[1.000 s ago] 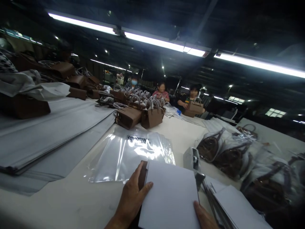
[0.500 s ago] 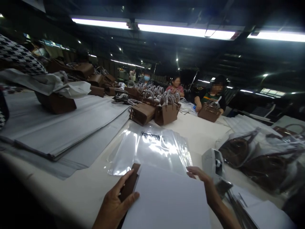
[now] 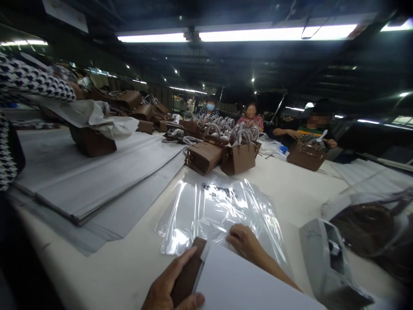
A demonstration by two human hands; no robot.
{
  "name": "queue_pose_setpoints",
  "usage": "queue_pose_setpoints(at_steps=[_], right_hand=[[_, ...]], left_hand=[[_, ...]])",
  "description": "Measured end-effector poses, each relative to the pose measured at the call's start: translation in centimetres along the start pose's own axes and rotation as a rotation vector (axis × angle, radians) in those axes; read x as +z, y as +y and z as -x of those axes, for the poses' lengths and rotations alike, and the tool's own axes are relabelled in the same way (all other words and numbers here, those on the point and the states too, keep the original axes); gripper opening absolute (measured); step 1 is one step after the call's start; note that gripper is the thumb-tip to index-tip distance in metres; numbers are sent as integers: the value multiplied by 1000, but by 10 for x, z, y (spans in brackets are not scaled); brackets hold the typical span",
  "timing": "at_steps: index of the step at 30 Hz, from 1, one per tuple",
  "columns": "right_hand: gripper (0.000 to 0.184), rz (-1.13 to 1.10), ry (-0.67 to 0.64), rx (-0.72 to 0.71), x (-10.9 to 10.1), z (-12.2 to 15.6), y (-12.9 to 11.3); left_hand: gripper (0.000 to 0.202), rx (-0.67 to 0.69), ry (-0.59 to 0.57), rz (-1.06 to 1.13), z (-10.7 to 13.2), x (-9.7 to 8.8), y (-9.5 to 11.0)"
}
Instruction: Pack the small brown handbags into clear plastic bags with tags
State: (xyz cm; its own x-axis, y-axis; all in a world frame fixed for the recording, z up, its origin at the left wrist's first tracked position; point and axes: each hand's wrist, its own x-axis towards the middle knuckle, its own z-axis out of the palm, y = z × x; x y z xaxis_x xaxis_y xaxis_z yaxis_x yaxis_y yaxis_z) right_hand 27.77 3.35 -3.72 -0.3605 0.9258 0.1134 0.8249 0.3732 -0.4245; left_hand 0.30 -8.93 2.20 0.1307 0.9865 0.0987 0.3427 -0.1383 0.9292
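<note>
At the bottom edge my left hand grips a flat brown leather piece that lies under a white sheet of paper. My right hand reaches over the sheet's far edge, with its fingers curled down on the near end of a stack of clear plastic bags lying on the white table. Whether the fingers pinch a bag is not visible.
A grey tape dispenser stands at the right, with bagged brown handbags behind it. Grey tissue sheets cover the left. Brown handbags cluster mid-table. Three people sit at the far side; a person in a houndstooth sleeve is at the left.
The view has swung left and down. My right hand moved from the sheet's right edge across to the plastic bags. My left hand stayed on the brown piece.
</note>
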Motion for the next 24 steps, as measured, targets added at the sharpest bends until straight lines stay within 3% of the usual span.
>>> queue_pose_setpoints(at_steps=[4,10,13,18,20,24], right_hand=[[41,-38,93,156,-18,4,15],[41,-101,97,171,-40,19,-7],[41,-73,214,230,-55,28,-17],[35,346,640,197,-93,58,-16],[30,521,777,188,-101,69,-16],[26,666,816,140,-90,66,-14]], left_hand=[[58,44,-103,2,-9,2,5],[51,-18,-28,-19,-14,-10,7],[47,45,0,-124,-42,-14,5],[53,281,-234,-196,-118,3,9],[57,330,-271,-199,-141,15,19],[83,500,-323,-240,-160,38,49]])
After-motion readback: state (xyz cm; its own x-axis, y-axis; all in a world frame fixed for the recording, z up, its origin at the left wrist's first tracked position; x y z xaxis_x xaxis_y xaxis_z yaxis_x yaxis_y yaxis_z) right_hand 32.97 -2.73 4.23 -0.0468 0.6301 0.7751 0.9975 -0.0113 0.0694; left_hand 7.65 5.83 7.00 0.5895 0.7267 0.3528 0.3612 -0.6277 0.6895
